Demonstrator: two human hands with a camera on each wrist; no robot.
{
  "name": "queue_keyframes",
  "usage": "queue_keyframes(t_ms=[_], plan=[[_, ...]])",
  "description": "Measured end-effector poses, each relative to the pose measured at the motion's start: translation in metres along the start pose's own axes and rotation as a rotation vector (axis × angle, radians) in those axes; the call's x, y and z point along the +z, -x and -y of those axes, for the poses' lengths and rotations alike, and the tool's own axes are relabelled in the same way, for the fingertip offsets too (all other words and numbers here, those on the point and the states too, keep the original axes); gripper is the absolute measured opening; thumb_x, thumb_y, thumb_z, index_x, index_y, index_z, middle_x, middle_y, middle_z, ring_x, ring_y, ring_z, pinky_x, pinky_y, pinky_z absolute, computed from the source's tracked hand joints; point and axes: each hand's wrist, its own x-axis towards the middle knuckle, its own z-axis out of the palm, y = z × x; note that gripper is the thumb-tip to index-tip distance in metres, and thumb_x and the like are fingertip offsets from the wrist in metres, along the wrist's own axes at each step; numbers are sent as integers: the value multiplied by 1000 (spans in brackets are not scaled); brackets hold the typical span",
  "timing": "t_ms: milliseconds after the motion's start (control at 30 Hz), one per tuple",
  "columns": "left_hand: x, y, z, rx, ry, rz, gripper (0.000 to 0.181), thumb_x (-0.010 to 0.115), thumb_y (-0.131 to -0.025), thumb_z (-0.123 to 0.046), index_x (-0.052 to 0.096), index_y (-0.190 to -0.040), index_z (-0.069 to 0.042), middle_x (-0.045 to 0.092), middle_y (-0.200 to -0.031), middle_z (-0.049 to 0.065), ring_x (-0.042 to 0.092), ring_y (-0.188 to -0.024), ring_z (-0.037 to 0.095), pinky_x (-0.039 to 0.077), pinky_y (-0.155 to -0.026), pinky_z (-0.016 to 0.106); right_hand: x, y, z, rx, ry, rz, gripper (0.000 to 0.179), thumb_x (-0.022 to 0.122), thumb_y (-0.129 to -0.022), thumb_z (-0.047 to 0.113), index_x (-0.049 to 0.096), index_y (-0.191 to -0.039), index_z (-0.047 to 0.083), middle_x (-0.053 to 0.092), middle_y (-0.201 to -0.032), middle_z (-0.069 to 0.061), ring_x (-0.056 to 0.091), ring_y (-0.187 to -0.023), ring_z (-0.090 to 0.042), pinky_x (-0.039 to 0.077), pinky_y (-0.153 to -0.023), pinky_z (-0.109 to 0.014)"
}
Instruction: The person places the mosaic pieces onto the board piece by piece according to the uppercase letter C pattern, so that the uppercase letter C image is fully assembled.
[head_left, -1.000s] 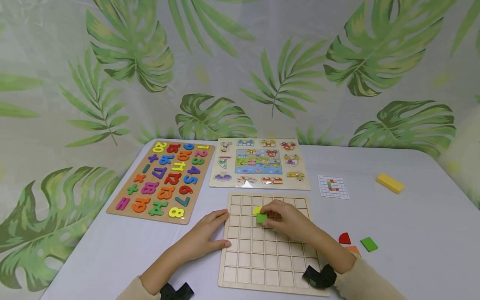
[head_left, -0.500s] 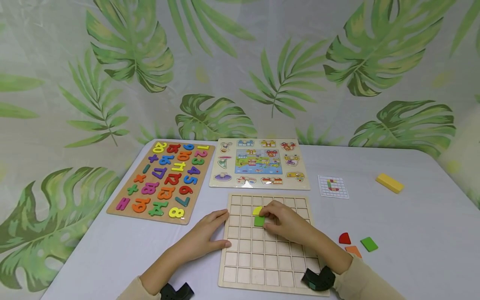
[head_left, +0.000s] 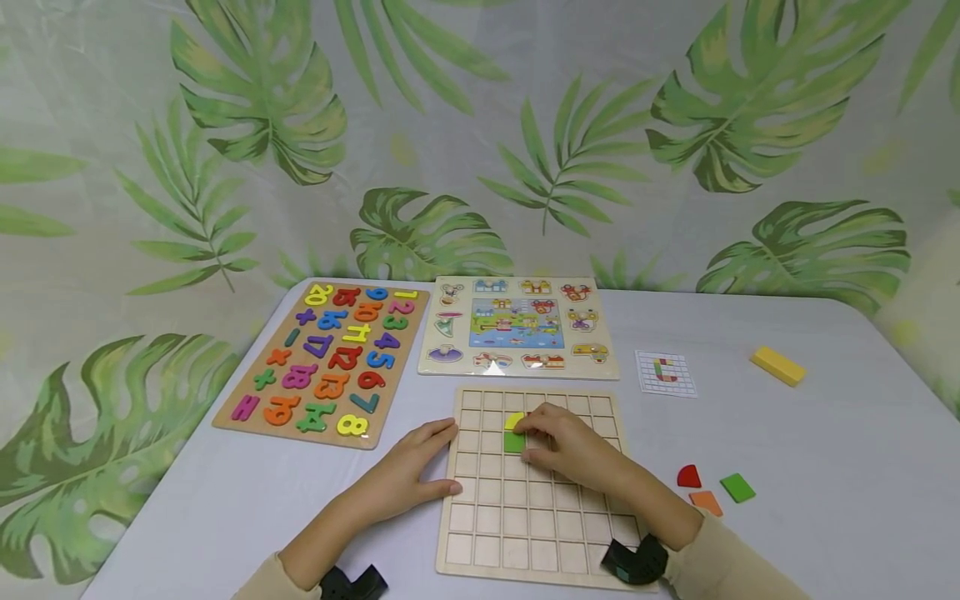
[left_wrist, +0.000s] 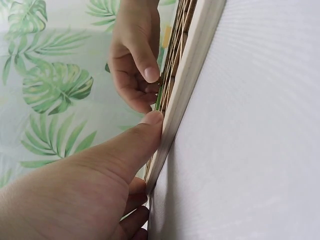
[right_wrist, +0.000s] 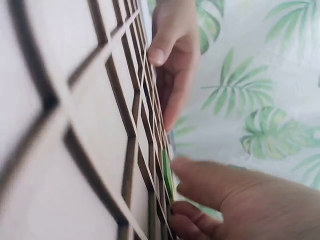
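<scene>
In the head view a wooden grid board [head_left: 517,525] lies flat in front of me. A green square tile [head_left: 513,442] sits in one of its upper cells, just below a yellow tile [head_left: 513,421] partly covered by fingertips. My right hand [head_left: 573,446] holds the green tile at its right side, forefinger by the upper edge and thumb by the lower. The right wrist view shows the green tile [right_wrist: 167,172] edge-on by the thumb. My left hand [head_left: 401,475] rests against the board's left edge, fingers and thumb spread along it; its thumb [left_wrist: 145,125] touches the rim in the left wrist view.
Right of the board lie a red quarter-round tile [head_left: 688,476], an orange tile [head_left: 706,502] and another green tile [head_left: 738,487]. Behind are a printed grid card [head_left: 682,379], a yellow block [head_left: 778,366], a number puzzle [head_left: 255,404] and a picture puzzle [head_left: 517,287].
My right hand has moved the green tile slightly left and down, and it now lies squared in the cell below the yellow tile. The left hand has stayed in place.
</scene>
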Motion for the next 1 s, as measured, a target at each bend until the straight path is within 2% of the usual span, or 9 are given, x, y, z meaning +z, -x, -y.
queue_keyframes(t_ms=[200,367,467,600,700,833,1000], plan=[[0,0,-1,4,5,-2,78,61,-79,-48,33,-139,-7,28,-143,4,24,-129,25,27,-101,42,-19,8,9,22,-51,12,48,66,-82,31,52,-123,13,51,-114,4,49,-100,-15,43,-85,-38],[1,0,0,20,6,-16,78,61,-80,-48,34,-139,-5,29,-142,6,25,-129,26,27,-101,44,-42,26,14,-22,-53,-66,51,67,-81,30,49,-126,16,48,-122,4,50,-105,-22,43,-85,-44],[1,0,1,19,2,-16,78,61,-80,-49,34,-139,-5,29,-142,6,25,-129,26,27,-101,43,-57,42,13,-33,-15,-122,52,68,-80,29,48,-127,18,48,-125,5,50,-107,-22,43,-85,-44],[1,1,2,14,-2,-14,79,61,-79,-49,33,-139,-5,29,-142,5,25,-129,25,27,-101,43,-73,64,7,-26,83,-191,55,70,-78,26,48,-128,19,47,-126,7,48,-108,-15,44,-84,-39],[0,1,2,12,0,-13,79,61,-79,-49,34,-139,-5,29,-142,6,25,-129,25,27,-101,43,-83,82,1,-17,142,-238,57,72,-77,24,47,-128,19,48,-125,6,46,-108,-10,42,-84,-26],[-1,2,2,3,-2,-9,79,61,-79,-49,33,-139,-6,29,-143,5,25,-129,25,27,-101,43,-93,104,-11,-3,156,-286,59,73,-75,19,47,-128,20,50,-122,4,44,-106,-4,34,-83,-12],[-1,1,1,1,3,3,79,61,-79,-49,32,-140,-7,27,-144,4,23,-130,23,26,-102,41,-100,136,-34,96,182,-326,60,75,-73,16,49,-127,20,52,-119,8,43,-98,1,36,-76,-15]])
